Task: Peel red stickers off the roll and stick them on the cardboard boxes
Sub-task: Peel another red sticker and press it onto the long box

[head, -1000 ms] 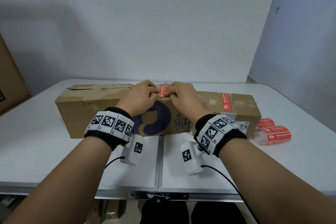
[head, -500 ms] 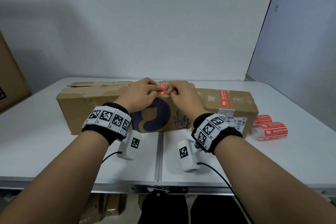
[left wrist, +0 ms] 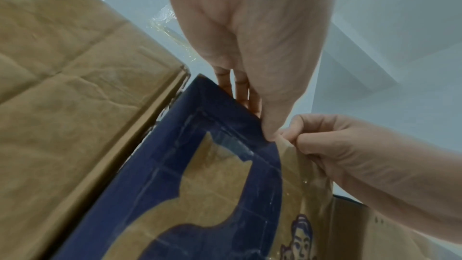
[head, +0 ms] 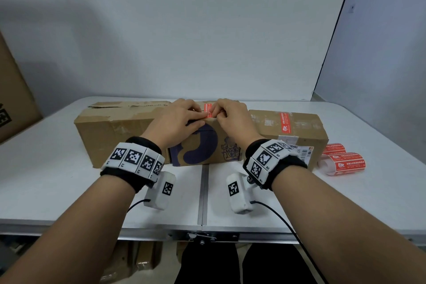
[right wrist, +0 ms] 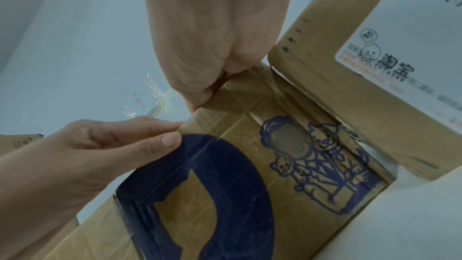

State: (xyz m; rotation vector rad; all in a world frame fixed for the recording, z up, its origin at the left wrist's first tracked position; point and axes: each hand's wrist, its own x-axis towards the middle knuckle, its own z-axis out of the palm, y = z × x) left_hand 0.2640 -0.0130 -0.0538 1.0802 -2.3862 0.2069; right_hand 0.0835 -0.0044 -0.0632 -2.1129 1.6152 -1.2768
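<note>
Both hands on top front edge of middle box (head: 205, 145) on counter (head: 46, 168). Left hand (head: 175, 120) and right hand (head: 232, 117) fingers curled, pressing red sticker (head: 208, 110) there. Sticker roll (head: 343, 161) lies far right.

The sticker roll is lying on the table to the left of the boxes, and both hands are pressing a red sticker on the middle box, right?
Nearly. The head view shows the sticker roll lying to the right of the boxes. The left hand and right hand do press a red sticker on the middle box.

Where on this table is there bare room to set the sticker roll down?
Bare table lies left of the cardboard boxes, also along the near edge under the wrists. Crowded: the right side, where the sticker rolls lie beside the right-hand box, and the middle, where both hands work.
</note>
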